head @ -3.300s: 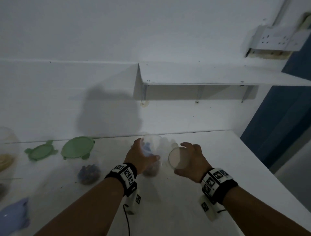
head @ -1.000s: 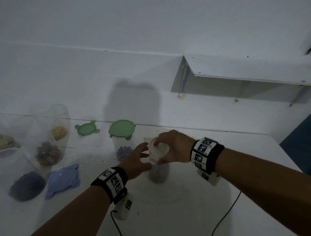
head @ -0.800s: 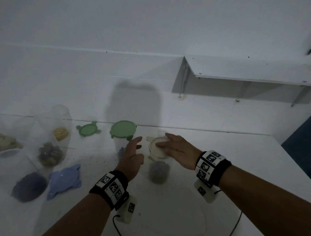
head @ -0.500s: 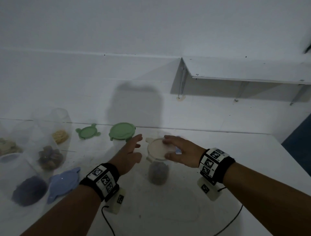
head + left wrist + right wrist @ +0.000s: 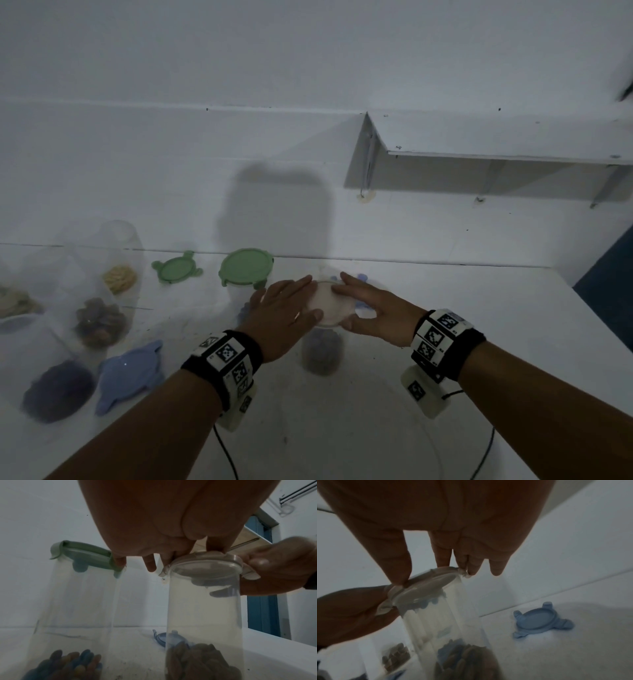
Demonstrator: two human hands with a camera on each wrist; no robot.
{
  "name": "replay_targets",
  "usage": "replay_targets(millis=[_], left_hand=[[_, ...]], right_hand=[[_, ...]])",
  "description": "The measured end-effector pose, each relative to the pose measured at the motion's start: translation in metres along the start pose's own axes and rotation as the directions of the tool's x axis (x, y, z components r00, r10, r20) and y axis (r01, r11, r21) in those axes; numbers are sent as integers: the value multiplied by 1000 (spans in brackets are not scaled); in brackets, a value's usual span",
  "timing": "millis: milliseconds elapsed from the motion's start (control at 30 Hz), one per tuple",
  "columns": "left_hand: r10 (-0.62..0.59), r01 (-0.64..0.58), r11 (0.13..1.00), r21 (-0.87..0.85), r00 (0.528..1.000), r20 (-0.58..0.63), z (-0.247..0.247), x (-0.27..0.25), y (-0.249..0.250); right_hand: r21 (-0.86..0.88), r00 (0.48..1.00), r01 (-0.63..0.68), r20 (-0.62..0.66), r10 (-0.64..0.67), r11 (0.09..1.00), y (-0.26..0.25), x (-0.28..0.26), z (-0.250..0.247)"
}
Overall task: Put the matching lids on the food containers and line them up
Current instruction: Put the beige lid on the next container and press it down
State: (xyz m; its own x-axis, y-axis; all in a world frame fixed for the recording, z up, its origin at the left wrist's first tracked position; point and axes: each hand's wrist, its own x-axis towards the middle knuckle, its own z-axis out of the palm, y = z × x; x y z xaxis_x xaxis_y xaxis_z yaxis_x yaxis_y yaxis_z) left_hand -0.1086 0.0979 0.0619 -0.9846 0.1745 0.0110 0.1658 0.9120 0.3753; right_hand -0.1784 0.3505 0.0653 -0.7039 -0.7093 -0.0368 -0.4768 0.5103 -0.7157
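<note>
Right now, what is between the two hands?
A pale round lid, sitting on a clear jar. The left hand and the right hand both touch it. The head view shows it best.

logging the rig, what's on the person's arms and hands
Bare forearms, no sleeves. The left hand and right hand each wear a black wristband with white tiles printed with black square codes. A small white box with one code hangs under each wrist, trailing a thin dark cable.
</note>
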Motion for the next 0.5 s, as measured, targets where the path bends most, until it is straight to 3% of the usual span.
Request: replay_targets(millis=[133, 333, 500], left_hand=[[15, -13, 998, -66, 1000, 21, -9, 7, -1], [-147, 145, 895, -422, 989, 29, -5, 16, -10], [-174, 183, 789, -586, 982, 72, -9, 29, -3]], right_hand=[[-37, 998, 36, 47, -35, 999, 10, 4, -19], [-245, 939, 246, -179, -293, 938, 12, 8, -11], [-421, 918, 221, -215, -334, 880, 19, 8, -2]])
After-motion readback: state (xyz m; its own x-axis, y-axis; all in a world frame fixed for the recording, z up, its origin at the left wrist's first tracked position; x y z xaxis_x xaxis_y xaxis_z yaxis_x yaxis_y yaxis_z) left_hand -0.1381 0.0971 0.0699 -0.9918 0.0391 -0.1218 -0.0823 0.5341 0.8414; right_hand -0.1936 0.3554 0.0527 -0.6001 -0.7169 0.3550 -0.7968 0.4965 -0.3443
